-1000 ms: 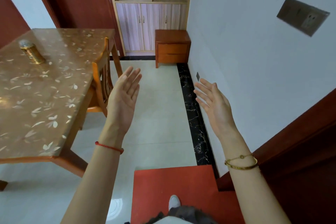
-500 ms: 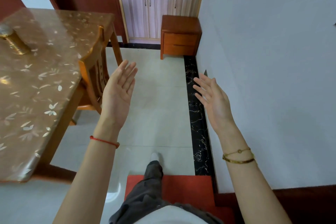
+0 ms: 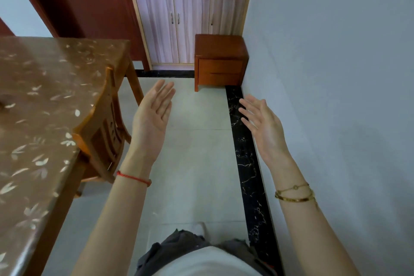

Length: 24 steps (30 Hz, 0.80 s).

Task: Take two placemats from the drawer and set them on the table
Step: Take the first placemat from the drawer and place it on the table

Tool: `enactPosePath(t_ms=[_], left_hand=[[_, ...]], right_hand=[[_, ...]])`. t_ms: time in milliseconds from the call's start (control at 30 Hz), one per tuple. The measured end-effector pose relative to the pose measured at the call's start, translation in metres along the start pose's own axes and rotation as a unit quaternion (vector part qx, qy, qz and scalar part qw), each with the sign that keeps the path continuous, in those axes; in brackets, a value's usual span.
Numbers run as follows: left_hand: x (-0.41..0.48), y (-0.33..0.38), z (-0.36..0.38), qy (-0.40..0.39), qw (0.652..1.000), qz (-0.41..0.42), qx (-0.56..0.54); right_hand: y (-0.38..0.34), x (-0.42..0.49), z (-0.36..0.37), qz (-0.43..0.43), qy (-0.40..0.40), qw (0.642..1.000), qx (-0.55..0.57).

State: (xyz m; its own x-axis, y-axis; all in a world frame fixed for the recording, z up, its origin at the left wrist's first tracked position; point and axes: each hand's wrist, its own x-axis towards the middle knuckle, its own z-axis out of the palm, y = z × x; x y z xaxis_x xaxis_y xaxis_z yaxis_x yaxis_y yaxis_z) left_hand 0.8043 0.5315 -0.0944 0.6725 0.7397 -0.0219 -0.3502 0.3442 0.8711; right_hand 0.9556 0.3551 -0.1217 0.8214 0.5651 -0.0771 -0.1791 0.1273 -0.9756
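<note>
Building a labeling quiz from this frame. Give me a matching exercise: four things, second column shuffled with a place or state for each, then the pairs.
Column 1
1. left hand
2. right hand
3. small cabinet
4. chair

Column 2
A. in the far corner against the wall, both drawers shut
B. pushed in at the table's edge
C. open and empty, red string at the wrist
D. open and empty, gold bracelets at the wrist

Pairs: 1-C, 2-D, 3-A, 4-B

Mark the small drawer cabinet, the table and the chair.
small drawer cabinet [image 3: 220, 67]: head view, upper drawer front.
table [image 3: 44, 101]: head view, bare patterned top.
chair [image 3: 105, 105]: head view, curved backrest.
</note>
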Motion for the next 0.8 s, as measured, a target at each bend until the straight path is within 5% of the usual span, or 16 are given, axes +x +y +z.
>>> enactPosePath(t_ms=[800], left_hand=[[0.396, -0.069, 0.079, -0.014, 0.999, -0.044, 0.011]], right_hand=[[-0.015, 0.398, -0.008, 0.022, 0.015, 1.0, -0.009]])
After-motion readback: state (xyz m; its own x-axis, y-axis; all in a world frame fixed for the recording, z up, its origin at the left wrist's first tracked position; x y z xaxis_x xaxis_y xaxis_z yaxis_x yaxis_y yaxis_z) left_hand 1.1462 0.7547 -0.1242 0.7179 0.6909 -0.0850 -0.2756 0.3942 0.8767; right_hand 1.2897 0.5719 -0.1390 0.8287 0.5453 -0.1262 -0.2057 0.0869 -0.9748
